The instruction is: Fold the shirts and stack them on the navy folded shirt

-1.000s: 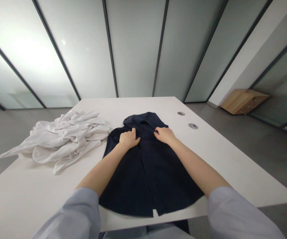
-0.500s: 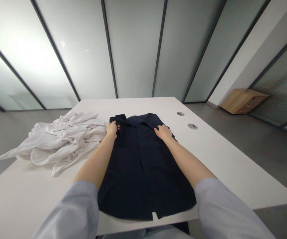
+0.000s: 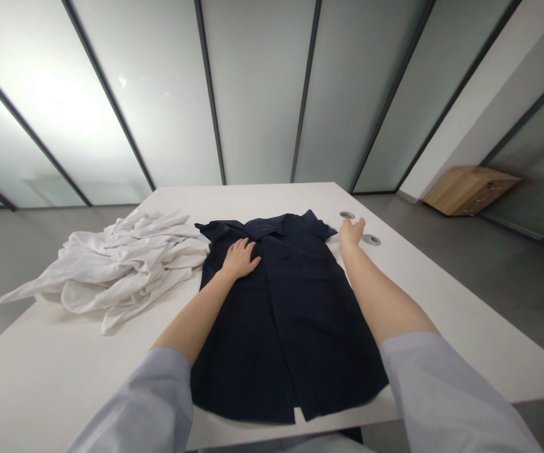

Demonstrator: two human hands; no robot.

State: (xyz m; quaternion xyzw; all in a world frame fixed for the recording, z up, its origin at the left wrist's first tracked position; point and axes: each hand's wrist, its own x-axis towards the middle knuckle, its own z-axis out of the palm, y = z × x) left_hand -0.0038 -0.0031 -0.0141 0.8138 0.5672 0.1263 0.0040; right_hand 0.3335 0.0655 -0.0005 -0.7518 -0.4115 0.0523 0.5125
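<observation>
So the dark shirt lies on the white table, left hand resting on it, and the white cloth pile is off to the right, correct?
Not quite: the white cloth pile is off to the left, as the head view shows. The dark shirt does lie on the white table, with the left hand resting on it.

You're working in what's looking like an office. Frosted glass partition (image 3: 262, 94) in dark frames is running across the far side. Your white counter (image 3: 234, 202) is carrying two round, grommet-style inserts (image 3: 371, 240), desk-type. Over to your right, a low wooden cabinet (image 3: 470, 189) is sitting on plain grey floor (image 3: 507, 251), and slatted blinds (image 3: 531, 157) are showing beside it.
</observation>
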